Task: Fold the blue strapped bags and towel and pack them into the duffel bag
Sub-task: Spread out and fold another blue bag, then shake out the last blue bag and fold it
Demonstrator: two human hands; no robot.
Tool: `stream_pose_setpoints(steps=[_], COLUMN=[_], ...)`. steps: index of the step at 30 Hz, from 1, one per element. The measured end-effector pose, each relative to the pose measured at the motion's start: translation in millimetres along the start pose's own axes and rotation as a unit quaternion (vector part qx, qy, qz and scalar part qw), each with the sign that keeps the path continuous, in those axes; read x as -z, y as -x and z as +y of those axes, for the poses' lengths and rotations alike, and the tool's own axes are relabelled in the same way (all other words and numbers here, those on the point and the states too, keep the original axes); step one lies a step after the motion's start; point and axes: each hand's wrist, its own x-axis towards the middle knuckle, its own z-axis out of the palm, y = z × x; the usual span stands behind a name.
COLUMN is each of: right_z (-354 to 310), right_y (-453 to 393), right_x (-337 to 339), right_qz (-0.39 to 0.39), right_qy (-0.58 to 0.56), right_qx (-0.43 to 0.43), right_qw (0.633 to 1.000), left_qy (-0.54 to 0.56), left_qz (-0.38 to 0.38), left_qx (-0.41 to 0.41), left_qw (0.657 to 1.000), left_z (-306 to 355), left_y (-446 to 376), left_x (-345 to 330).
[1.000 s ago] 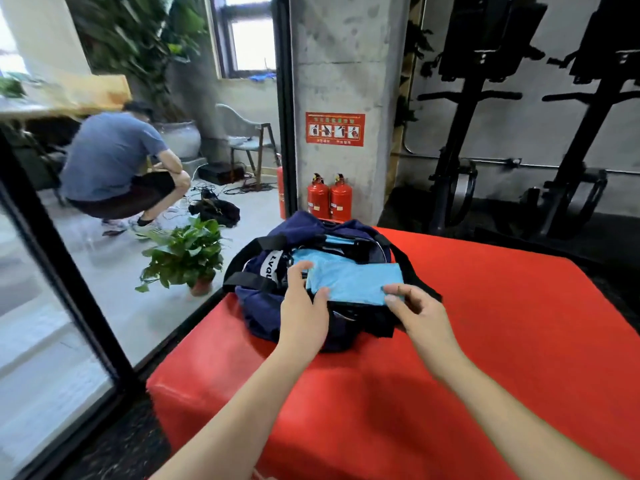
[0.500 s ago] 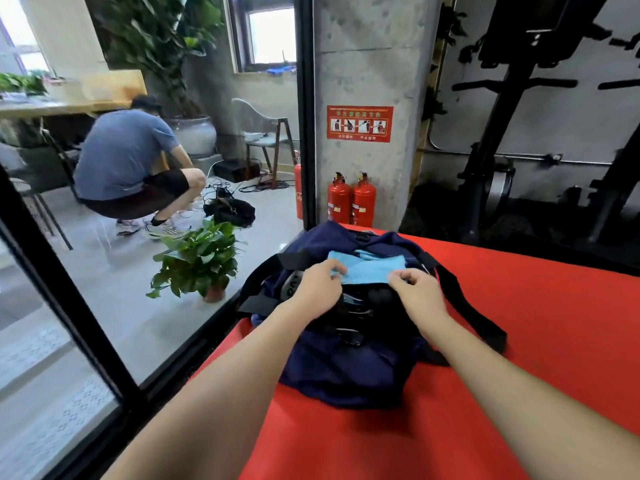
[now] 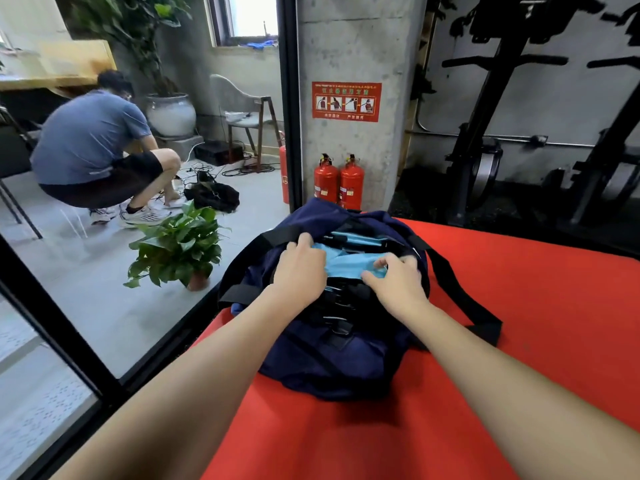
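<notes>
Your duffel bag point(image 3: 322, 358) is matt navy cloth with black woven straps. The light blue towel point(image 3: 349, 265) in its mouth looks soft and matt. Under it you have a smooth red mat point(image 3: 554, 306) with a faint sheen. The fire extinguishers point(image 3: 339, 181) are glossy red metal.

1. Daylight pours through the window point(image 3: 254, 15) at upper centre — it blows out to white.
2. The right of the frame is dim; the exercise machines point(image 3: 491, 109) read as near-silhouettes.
3. My forearms stretch and bulge at the bottom edge — wide-angle distortion.
4. The upper left corner is soft, slightly smeared.
</notes>
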Motion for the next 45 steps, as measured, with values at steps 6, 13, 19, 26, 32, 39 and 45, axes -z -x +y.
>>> stream_pose_setpoints(steps=[6, 13, 19, 26, 32, 39, 45], right_z=[-4, 4, -1, 23, 96, 211, 300], right_y=[14, 15, 17, 74, 151, 266, 374], right_x=[1, -8, 9, 77, 172, 293, 388], right_qz=[-0.072, -0.093, -0.142, -0.067, -0.015, 0.036, 0.064], right_qy=[0.115, 0.163, 0.168, 0.112, 0.145, 0.183, 0.187], right_qx=[0.087, 0.073, 0.069, 0.148, 0.084, -0.052, -0.188], right_qw=[0.987, 0.98, 0.973, 0.98, 0.986, 0.981, 0.962], left_qy=[0.092, 0.124, 0.201, 0.065, 0.087, 0.134, 0.154], left_qz=[-0.071, -0.1, -0.142, -0.019, -0.006, -0.072, -0.145], left_qx=[0.012, 0.042, 0.11, 0.059, -0.054, -0.232, -0.358], left_qw=[0.993, 0.986, 0.963, 0.996, 0.995, 0.961, 0.91], left_z=[-14, -25, -13, 37, 154, 352, 515], left_y=[1, 8, 8, 39, 86, 162, 242], left_x=[-16, -28, -8, 35, 57, 48, 33])
